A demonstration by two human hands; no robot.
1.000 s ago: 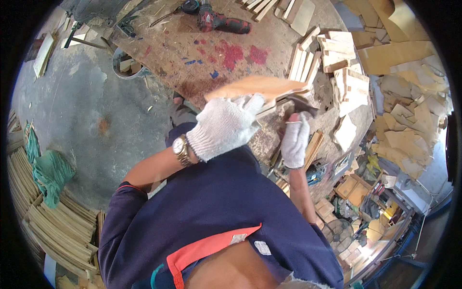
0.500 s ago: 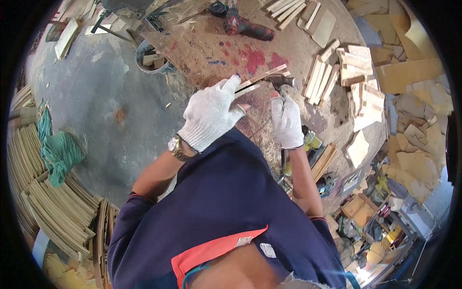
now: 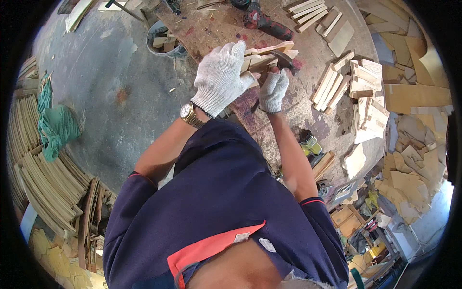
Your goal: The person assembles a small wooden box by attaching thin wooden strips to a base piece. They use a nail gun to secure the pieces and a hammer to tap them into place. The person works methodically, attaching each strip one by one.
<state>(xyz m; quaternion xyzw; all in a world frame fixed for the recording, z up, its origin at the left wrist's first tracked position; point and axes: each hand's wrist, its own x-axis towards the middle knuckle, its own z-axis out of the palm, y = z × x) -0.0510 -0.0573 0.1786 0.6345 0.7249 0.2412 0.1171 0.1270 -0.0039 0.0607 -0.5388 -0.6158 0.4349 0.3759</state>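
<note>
My left hand (image 3: 217, 77), in a white knit glove, grips a small assembly of pale wood pieces (image 3: 260, 62) over the workbench edge. Its thumb presses the near side, and the far fingers are partly hidden behind the wood. In my gloved right hand (image 3: 274, 91) is a hammer (image 3: 286, 60), its fingers wrapped round the handle just below the head. The dark metal head lies close against the right end of the wood; whether it touches, I cannot tell.
On the paint-stained workbench (image 3: 308, 120) lie a red and black cordless drill (image 3: 269, 25), stacked wood strips (image 3: 329, 89) and more wood assemblies (image 3: 370, 115). A bucket of offcuts (image 3: 178, 50) stands left of it. Bundled slats (image 3: 50, 185) and green cloth (image 3: 60, 127) are at far left.
The wood assembly has tilted from nearly edge-on to show more of its broad side. The hammer head has turned to point downward at the right. My whole view has shifted slightly.
</note>
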